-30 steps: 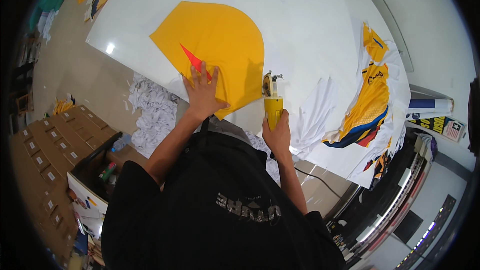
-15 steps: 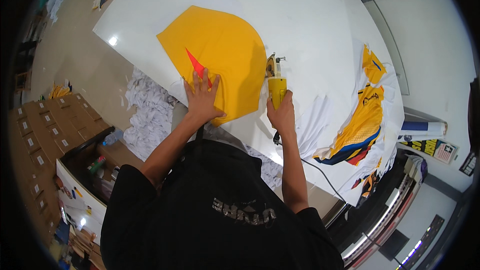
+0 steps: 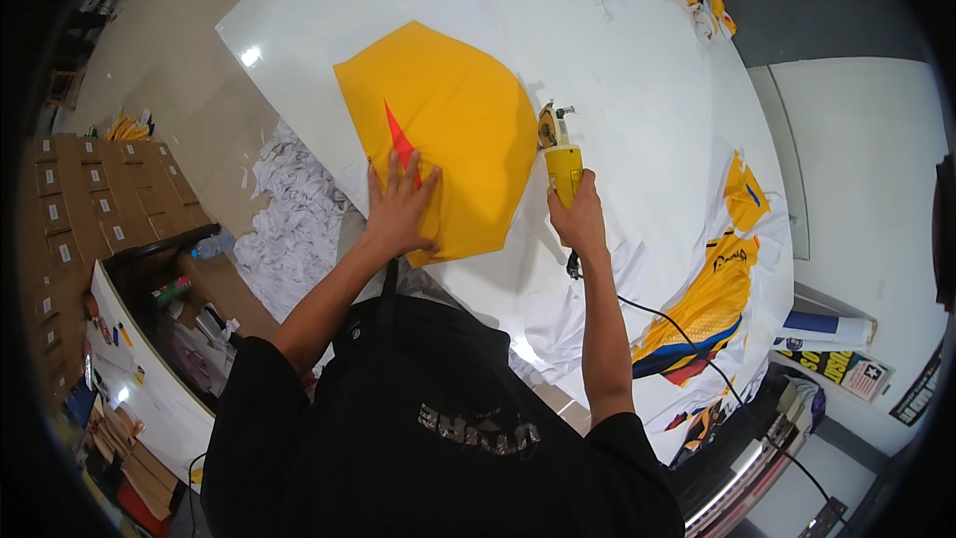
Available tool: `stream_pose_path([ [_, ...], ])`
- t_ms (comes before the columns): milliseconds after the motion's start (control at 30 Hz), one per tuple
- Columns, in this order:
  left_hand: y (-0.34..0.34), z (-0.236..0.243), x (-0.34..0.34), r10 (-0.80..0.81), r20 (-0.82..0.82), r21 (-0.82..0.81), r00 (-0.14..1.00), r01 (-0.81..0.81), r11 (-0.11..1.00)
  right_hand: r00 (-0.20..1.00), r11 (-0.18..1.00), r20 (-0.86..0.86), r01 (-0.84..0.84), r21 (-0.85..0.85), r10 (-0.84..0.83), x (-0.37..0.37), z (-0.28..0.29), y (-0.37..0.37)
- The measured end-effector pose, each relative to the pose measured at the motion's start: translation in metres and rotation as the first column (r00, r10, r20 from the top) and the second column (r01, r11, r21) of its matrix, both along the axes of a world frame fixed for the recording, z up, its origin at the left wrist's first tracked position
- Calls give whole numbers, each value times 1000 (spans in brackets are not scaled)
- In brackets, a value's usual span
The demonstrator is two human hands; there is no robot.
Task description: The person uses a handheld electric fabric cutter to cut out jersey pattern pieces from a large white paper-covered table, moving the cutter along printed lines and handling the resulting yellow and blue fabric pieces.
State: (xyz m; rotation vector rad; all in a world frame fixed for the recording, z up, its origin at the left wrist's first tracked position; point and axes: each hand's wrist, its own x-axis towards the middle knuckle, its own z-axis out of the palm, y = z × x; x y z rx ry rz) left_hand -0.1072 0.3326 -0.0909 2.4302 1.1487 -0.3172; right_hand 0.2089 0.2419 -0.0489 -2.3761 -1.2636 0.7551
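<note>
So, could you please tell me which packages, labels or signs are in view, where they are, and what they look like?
Brown cardboard boxes: stacked in rows at far left, each with a small white rectangular label.
Black and yellow printed sign: lower right, by the table's edge, a flat rectangle.
Dark poster: far right edge, a narrow tilted rectangle.
White and blue roll: lower right, above the sign.

We see the left hand [image 3: 401,207] pressed flat on the yellow fabric [image 3: 448,125] near the near edge of the white table [image 3: 637,60], beside a red sliver [image 3: 398,139]. The right hand [image 3: 578,222] grips a yellow electric cutter [image 3: 560,154] just beside the fabric's right edge.
</note>
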Motion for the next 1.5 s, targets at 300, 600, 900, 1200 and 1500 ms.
stream_pose_path([
  [300, 1, 0, 1, 15, 1, -20, 1000, -15, 1000, 988, 986, -9, -152, -67, 151, 41, 7, 44],
  [600, -1, -2, -1, 41, 53, -11, 998, -41, 999, 943, 942, 31, -330, -65, 332, 70, 12, 97],
  [900, 2, 1, -1, 58, 67, -25, 996, -57, 998, 891, 884, 4, -449, -127, 453, 78, 20, 156],
  [1200, 4, 4, -2, 59, 48, -41, 997, -57, 997, 828, 814, -6, -552, -178, 560, 71, 30, 207],
  [1500, 5, 7, -5, 61, 68, -37, 996, -58, 998, 783, 765, -30, -615, -192, 621, 56, 33, 252],
])
